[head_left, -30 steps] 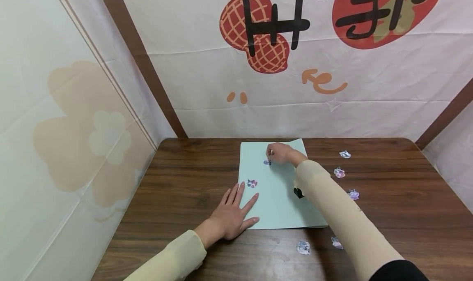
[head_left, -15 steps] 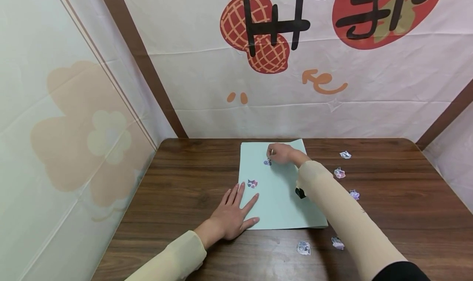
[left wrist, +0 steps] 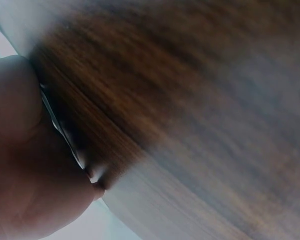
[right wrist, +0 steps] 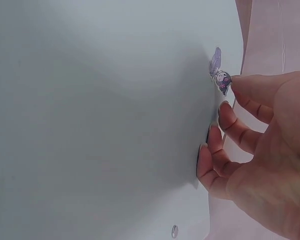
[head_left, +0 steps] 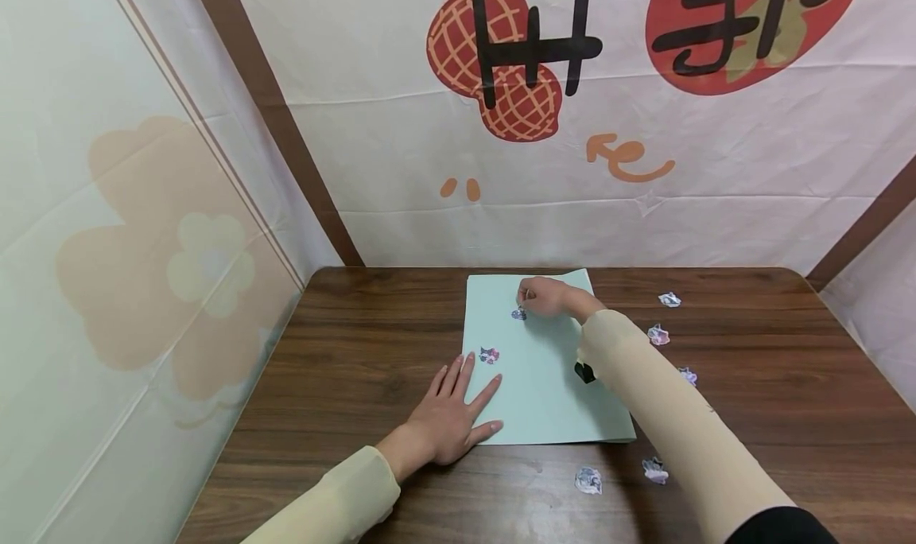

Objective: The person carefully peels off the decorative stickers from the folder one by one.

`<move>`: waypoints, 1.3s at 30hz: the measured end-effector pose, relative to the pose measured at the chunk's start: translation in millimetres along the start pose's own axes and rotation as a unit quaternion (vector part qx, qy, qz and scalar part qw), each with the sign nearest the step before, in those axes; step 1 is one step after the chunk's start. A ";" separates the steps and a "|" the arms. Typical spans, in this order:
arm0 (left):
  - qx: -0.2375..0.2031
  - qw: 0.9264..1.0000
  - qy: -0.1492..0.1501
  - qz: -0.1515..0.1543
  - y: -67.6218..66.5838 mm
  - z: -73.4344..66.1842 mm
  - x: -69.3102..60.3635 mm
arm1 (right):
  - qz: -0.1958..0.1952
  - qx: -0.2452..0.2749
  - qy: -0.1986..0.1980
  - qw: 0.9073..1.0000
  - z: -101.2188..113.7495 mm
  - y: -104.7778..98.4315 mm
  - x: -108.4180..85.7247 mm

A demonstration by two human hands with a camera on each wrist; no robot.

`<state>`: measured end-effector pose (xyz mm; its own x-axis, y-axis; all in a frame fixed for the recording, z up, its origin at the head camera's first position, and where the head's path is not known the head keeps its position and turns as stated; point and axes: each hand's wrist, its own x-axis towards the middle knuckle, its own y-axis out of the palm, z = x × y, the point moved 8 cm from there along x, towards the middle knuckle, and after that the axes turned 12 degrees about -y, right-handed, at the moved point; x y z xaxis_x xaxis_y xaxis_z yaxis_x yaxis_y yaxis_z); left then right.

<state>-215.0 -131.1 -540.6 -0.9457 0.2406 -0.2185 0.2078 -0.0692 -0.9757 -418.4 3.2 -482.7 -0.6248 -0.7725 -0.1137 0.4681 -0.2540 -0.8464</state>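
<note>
A pale blue-green sheet of paper (head_left: 544, 401) lies on the wooden table, its far right corner slightly raised. My left hand (head_left: 445, 423) rests with fingers spread over its left edge and the table. Near the far end of the paper, my right hand (head_left: 544, 296) pinches a small purple cartoon sticker (right wrist: 222, 79) between thumb and index finger. The sticker's lower part meets the paper; whether it lies fully flat cannot be told. Another pink and purple sticker (head_left: 489, 355) lies on the paper just beyond my left fingertips.
Right of the paper, several shiny stickers are spread out, among them a far one (head_left: 669, 300) and a pink one (head_left: 658, 335). Nearer me lie a round sticker (head_left: 588, 480) and a bluish one (head_left: 654, 471). A printed cloth (head_left: 386, 162) hangs behind the table (head_left: 372, 345).
Both hands stay in place, the right one still pinching the sticker on the paper. The right sleeve has shifted slightly to the right.
</note>
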 end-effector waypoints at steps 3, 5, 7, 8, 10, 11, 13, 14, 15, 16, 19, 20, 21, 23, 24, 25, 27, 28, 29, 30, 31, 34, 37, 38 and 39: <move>0.001 1.000 -0.002 0.002 -0.7 0.2 0.1 | 0.000 0.007 -0.001 1.000 2.4 -0.9 -1.1; 0.002 1.000 -0.003 0.002 -1.1 0.1 0.0 | 0.000 0.010 -0.003 1.000 4.2 -1.7 -1.8; 0.002 1.000 -0.005 0.005 -1.0 0.5 0.3 | -0.001 0.015 -0.004 1.000 5.3 -2.4 -2.4; 0.002 1.000 -0.005 0.005 -0.7 0.6 0.5 | -0.001 0.017 -0.005 1.000 5.7 -2.7 -2.7; 0.001 1.000 -0.005 0.005 -0.5 0.5 0.8 | -0.003 0.020 -0.004 1.000 6.2 -3.3 -3.4; 0.001 1.000 -0.005 0.006 -0.2 0.6 0.8 | -0.004 0.022 -0.003 1.000 6.1 -3.2 -3.6; 0.001 1.000 -0.005 0.006 0.4 0.5 0.9 | -0.007 0.026 -0.003 1.000 5.1 -3.1 -3.4; 0.002 1.000 -0.006 0.006 0.5 0.5 0.7 | -0.008 0.028 -0.003 1.000 5.0 -3.1 -3.6; 0.003 1.000 -0.005 0.006 0.5 0.2 0.6 | -0.008 0.031 -0.004 0.999 5.1 -3.1 -3.7; 0.004 1.000 -0.005 0.006 0.7 0.2 0.4 | -0.009 0.033 -0.004 0.999 4.8 -2.9 -3.7; 0.005 1.000 -0.005 0.004 1.0 0.2 0.4 | -0.010 0.039 -0.005 0.999 3.9 -2.4 -3.8; 0.004 1.000 -0.004 0.004 1.1 0.0 0.6 | -0.010 0.040 -0.004 0.999 3.5 -2.3 -3.8; 0.004 1.000 -0.004 0.003 1.2 0.0 0.9 | -0.011 0.039 -0.003 0.999 2.8 -2.2 -3.8; 0.004 1.000 -0.004 0.003 1.8 0.2 1.3 | -0.011 0.040 -0.002 0.999 1.6 -2.1 -3.7; 0.004 1.000 -0.004 0.003 2.0 0.4 1.4 | -0.011 0.040 -0.001 0.999 1.3 -2.2 -3.8; 0.004 1.000 -0.004 0.003 2.0 0.5 1.4 | -0.012 0.041 -0.001 0.999 1.3 -2.3 -4.0; 0.004 1.000 -0.006 0.005 1.6 0.8 1.1 | -0.013 0.044 -0.001 0.999 1.1 -2.6 -4.2; 0.005 1.000 -0.007 0.006 1.2 0.8 0.8 | -0.014 0.047 -0.001 0.999 1.4 -2.7 -4.4; 0.005 1.000 -0.007 0.006 0.7 0.7 0.5 | -0.014 0.048 0.000 0.999 1.6 -2.9 -4.6; 0.005 1.000 -0.006 0.006 -0.1 0.4 0.2 | -0.014 0.051 0.000 0.999 1.8 -2.8 -5.0; 0.005 1.000 -0.006 0.006 -0.4 0.4 0.0 | -0.014 0.054 0.001 0.998 1.8 -2.7 -5.3; 0.006 1.000 -0.004 0.003 -1.1 0.1 -0.3 | -0.015 0.062 0.005 0.998 1.4 -2.3 -6.6; 0.004 1.000 -0.001 0.002 -0.9 -0.2 -0.4 | -0.023 0.082 0.012 0.996 -0.4 -2.5 -7.9; 0.003 1.000 -0.001 0.002 -1.0 -0.4 -0.5 | -0.027 0.088 0.015 0.996 -0.8 -2.9 -8.5; 0.002 1.000 0.000 0.002 -1.3 -0.7 -0.7 | -0.030 0.093 0.019 0.995 -1.2 -3.3 -9.0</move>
<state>-214.4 -130.5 -539.2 -0.9448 0.2412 -0.2218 0.2099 -0.0744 -0.9749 -415.0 11.7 -479.5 -0.6767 -0.7311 -0.0875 0.5345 -0.4060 -0.7413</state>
